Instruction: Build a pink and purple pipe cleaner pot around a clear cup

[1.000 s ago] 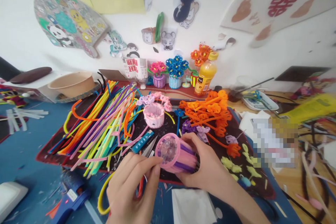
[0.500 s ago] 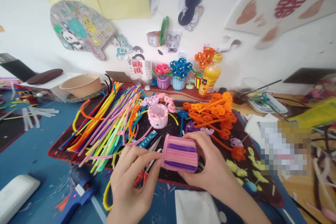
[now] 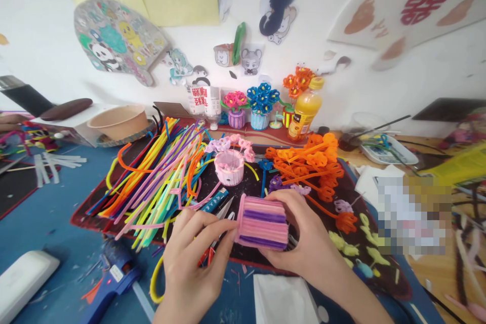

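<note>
A small pot of pink and purple pipe cleaners [image 3: 265,224] lies on its side in the air, rim to the left. My right hand [image 3: 298,230] wraps round its right end, thumb below and fingers above. At the rim, the thumb and forefinger of my left hand [image 3: 195,258] are pinched together; their tips touch the rim's edge. Behind and beneath the left hand lie scissors [image 3: 226,210] with red handles, partly hidden. Beyond the pot, a pale pink pot [image 3: 229,174] with pink and lilac flowers stands on the dark mat [image 3: 89,215].
Left on the mat lies a heap of coloured pipe cleaners [image 3: 163,177]; right, orange pipe-cleaner flowers [image 3: 319,162]. A blue glue gun [image 3: 117,278] lies front left. Finished flower pots [image 3: 260,120] and an orange drink bottle [image 3: 305,111] stand at the wall. White paper [image 3: 283,301] lies in front.
The pot and both hands keep nearly the same pose, with the pot turned very slightly. The whole view has shifted a little. What looks like another person's hand has appeared at the far left edge.
</note>
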`<state>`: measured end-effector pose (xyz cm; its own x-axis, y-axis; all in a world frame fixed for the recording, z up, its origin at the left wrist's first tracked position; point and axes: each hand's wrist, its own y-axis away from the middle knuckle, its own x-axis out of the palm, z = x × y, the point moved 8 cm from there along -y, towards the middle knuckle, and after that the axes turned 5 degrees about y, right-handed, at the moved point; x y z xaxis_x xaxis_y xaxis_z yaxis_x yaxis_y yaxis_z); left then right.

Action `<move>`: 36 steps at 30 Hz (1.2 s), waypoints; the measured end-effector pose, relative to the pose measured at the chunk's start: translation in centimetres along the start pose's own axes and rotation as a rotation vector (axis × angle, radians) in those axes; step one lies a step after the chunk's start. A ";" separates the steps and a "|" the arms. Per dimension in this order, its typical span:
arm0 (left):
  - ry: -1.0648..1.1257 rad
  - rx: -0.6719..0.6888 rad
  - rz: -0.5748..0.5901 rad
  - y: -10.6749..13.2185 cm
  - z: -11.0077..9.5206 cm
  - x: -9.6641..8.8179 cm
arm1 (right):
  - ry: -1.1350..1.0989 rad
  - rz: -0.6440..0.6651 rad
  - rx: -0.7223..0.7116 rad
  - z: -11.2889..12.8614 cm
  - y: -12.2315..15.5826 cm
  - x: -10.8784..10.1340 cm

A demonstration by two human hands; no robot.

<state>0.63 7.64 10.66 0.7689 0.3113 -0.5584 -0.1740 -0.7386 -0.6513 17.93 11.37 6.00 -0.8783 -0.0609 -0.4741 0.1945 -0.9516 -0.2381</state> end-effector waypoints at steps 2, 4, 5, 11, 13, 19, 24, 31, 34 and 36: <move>-0.029 0.008 0.001 0.0 -0.1 0.0 | 0.008 -0.008 -0.006 0.1 0.0 -0.1; -0.072 0.031 -0.010 0.1 -0.4 0.0 | 0.004 -0.010 -0.008 0.2 0.0 -0.1; -0.099 0.050 -0.022 0.1 -0.6 -0.1 | -0.001 -0.009 -0.009 0.2 0.0 -0.1; -0.154 0.098 -0.029 0.2 -1.2 -0.3 | -0.007 -0.003 0.016 -0.3 -0.1 0.0; -0.144 0.094 -0.018 0.2 -1.1 -0.2 | 0.003 -0.008 0.013 -0.4 -0.1 -0.1; -0.148 0.096 -0.005 0.2 -1.2 -0.1 | 0.006 -0.011 -0.002 -0.1 0.0 0.0; -0.128 0.082 -0.011 0.0 -1.1 -0.1 | 0.000 -0.007 0.008 0.0 0.0 0.0; -0.092 0.071 0.002 0.1 -0.9 0.0 | -0.013 0.000 0.004 -0.1 0.0 0.1; -0.086 0.073 0.005 0.1 -0.9 0.0 | -0.004 -0.005 -0.009 -0.1 0.0 0.0; -0.068 0.061 0.013 0.1 -0.7 0.0 | -0.005 -0.005 -0.015 -0.1 0.0 -0.1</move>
<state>1.03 7.12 10.97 0.7230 0.3439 -0.5992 -0.2223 -0.7054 -0.6731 18.05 11.36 5.97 -0.8813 -0.0575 -0.4690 0.1964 -0.9473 -0.2530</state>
